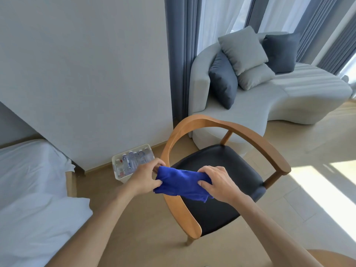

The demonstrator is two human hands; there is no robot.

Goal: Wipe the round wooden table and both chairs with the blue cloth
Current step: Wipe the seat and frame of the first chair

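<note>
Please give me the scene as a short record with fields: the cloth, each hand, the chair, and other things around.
cloth: blue cloth, bunched, held above the chair's rail
left hand: left hand grips the cloth's left end
right hand: right hand grips its right end
chair: chair, curved wooden rail, black seat
table: only a rounded wooden edge shows, bottom right
around: bin of bottles by the wall, bed left, sofa behind
</note>
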